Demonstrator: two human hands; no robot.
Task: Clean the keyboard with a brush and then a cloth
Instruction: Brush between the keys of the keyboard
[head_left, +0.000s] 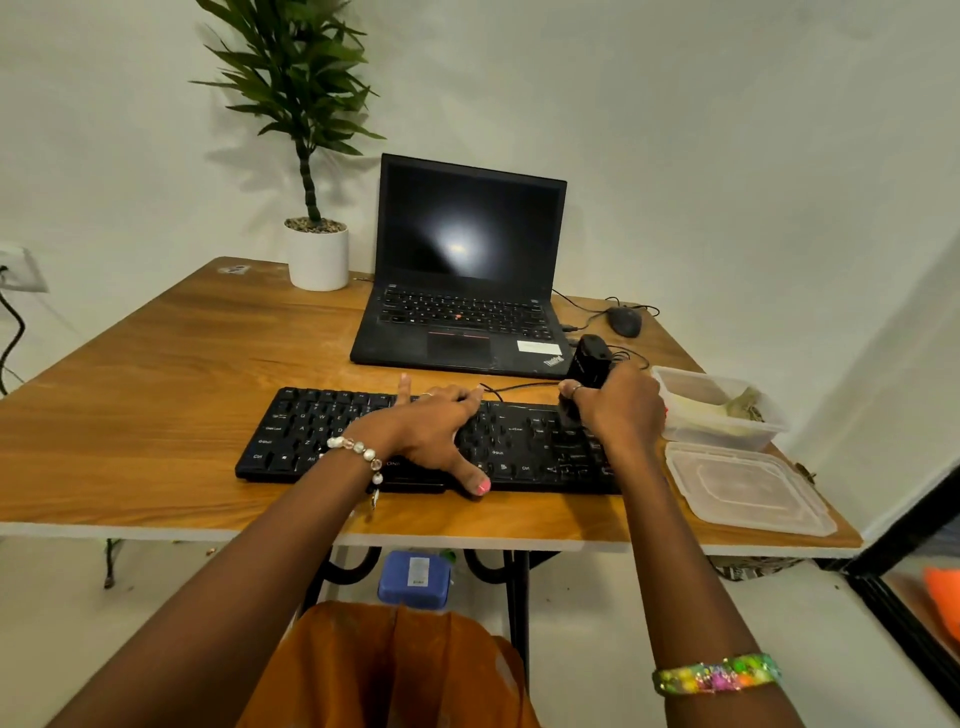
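The left hand (436, 426) lies spread flat, steadying the keyboard (415, 441) at frame centre; the right hand (618, 410) grips the black brush (584, 374) over its right-hand keys. Brushing is under way; next, probably sweeping remaining rows.

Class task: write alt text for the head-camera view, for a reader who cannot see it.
A person's right hand grips a black brush on a black keyboard, while the left hand rests on its keys. An open laptop stands behind on the wooden table.
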